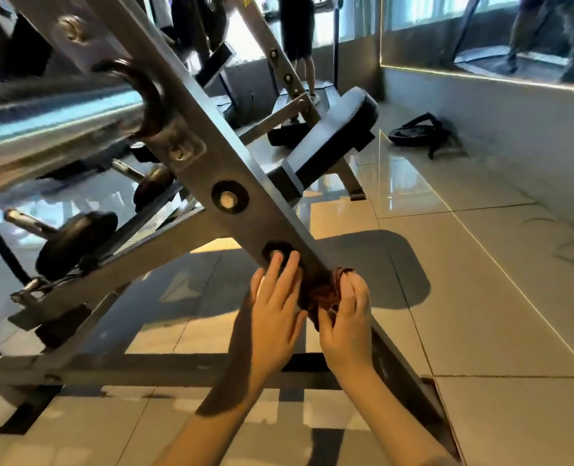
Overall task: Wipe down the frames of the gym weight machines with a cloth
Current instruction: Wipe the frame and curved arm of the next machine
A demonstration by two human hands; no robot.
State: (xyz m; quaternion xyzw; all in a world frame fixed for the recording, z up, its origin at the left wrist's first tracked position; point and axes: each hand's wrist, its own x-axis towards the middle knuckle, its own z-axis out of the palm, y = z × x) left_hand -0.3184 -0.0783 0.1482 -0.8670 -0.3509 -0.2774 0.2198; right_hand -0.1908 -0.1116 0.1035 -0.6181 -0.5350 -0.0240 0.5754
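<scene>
L hand fingers straight, slightly spread, flat on frame beam, tips at black bolt cap. R hand fingers curled, clutching bunched red-brown cloth against beam's right edge, just beside L hand. Cloth crumpled, partly hidden under R fingers. Beam grey metal, slants up-left. Black bench pad behind; weight plate on tile floor.

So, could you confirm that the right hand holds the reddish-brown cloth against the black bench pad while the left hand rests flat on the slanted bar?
Not quite. In the head view the right hand holds the reddish-brown cloth against the slanted bar, not the black bench pad, which stands apart. The left hand does rest flat on that bar.
</scene>
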